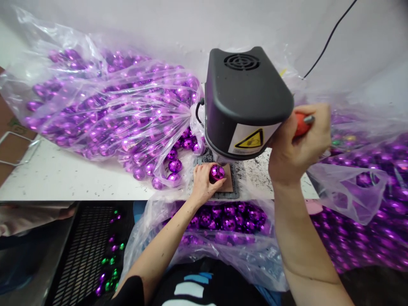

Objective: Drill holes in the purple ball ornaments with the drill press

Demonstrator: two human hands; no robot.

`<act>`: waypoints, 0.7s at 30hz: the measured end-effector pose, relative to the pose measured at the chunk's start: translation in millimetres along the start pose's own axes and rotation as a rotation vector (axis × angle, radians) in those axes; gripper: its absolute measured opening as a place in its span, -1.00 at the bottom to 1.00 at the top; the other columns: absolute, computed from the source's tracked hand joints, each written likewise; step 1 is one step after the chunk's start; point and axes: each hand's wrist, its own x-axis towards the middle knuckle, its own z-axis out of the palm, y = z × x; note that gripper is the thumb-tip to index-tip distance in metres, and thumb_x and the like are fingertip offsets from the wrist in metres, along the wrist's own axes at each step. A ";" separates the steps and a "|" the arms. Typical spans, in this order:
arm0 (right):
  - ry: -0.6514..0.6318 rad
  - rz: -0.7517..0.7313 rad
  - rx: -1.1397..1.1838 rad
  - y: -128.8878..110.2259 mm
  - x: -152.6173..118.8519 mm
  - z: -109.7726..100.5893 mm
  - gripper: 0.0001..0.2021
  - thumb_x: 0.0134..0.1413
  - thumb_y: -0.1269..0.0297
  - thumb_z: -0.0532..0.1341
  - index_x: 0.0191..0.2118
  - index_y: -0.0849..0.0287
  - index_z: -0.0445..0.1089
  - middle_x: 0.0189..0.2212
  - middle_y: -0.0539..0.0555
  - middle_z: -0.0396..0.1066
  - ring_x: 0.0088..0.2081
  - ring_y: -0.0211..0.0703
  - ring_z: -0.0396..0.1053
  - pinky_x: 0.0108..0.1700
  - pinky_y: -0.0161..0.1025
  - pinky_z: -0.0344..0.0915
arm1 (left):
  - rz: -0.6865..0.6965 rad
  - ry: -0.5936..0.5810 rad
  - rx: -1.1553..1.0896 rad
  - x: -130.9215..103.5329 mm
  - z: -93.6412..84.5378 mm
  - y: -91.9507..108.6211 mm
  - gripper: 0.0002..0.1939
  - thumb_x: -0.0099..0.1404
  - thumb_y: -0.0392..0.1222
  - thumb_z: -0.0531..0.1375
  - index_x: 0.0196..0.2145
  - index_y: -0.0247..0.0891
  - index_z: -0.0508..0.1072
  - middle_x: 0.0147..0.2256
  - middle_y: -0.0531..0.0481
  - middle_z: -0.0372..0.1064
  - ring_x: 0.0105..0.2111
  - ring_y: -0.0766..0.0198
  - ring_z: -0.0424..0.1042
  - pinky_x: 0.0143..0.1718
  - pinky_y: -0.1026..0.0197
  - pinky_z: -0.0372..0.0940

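Head view: big clear bag (105,106) on tabletop (79,174), full of purple balls; another open in the lap, same contents. Black machine (248,89) has a yellow warning triangle, no readable text. Left hand (205,180) pinches one purple ball (217,172) under the machine. Right hand (295,148) closed around red knob (302,124).

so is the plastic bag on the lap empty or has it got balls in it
Not empty: purple balls show inside the plastic bag. How deep they go cannot be told.
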 end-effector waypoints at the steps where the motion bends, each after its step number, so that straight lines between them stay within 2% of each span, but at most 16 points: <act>1: 0.018 -0.025 -0.002 0.1 -7.6 -3.9 -0.76 0.30 0.12 0.16 -0.31 0.19 0.32 -0.46 -0.09 0.26 -0.50 -0.48 0.18 -0.42 -0.38 0.14 | 0.001 0.004 0.001 -0.1 0.2 -0.1 -0.55 0.19 -0.09 0.43 -0.01 -0.18 0.43 -0.12 -0.07 0.45 -0.05 0.03 0.35 0.15 -0.05 0.16; 5: 0.036 -0.104 0.019 5.1 -41.8 -19.3 -0.92 0.23 0.26 0.23 -0.20 0.10 0.36 -0.42 -0.08 0.31 -0.49 -0.42 0.25 -0.40 -0.33 0.19 | 0.028 0.022 -0.011 -0.6 1.2 -1.2 -0.57 0.20 -0.09 0.42 -0.03 -0.21 0.42 -0.13 -0.08 0.44 -0.06 0.04 0.35 0.13 -0.04 0.16; 10: -0.052 -0.219 0.060 16.6 -68.8 -29.8 -0.76 0.14 0.40 0.24 -0.06 0.10 0.33 -0.46 -0.08 0.29 -0.48 -0.34 0.27 -0.41 -0.29 0.20 | 0.006 0.018 0.011 -0.4 1.4 -1.1 -0.58 0.19 -0.09 0.42 -0.06 -0.21 0.41 -0.15 -0.06 0.43 -0.08 0.05 0.35 0.10 0.00 0.17; 13: -0.097 -0.264 0.041 21.1 -73.4 -32.1 -0.70 0.09 0.47 0.23 -0.04 0.12 0.32 -0.47 -0.07 0.28 -0.45 -0.32 0.28 -0.40 -0.29 0.23 | 0.003 0.024 0.026 -0.5 1.2 -0.2 -0.59 0.19 -0.11 0.42 -0.06 -0.20 0.41 -0.16 -0.06 0.43 -0.08 0.05 0.36 0.08 0.01 0.18; 21: -0.132 -0.288 -0.002 19.8 -71.2 -34.0 -0.75 0.09 0.45 0.19 -0.09 0.12 0.29 -0.46 -0.05 0.29 -0.44 -0.30 0.24 -0.41 -0.28 0.22 | 0.013 0.033 0.033 -0.5 1.8 -0.5 -0.60 0.21 -0.07 0.41 -0.07 -0.21 0.40 -0.17 -0.06 0.43 -0.10 0.06 0.36 0.06 0.01 0.18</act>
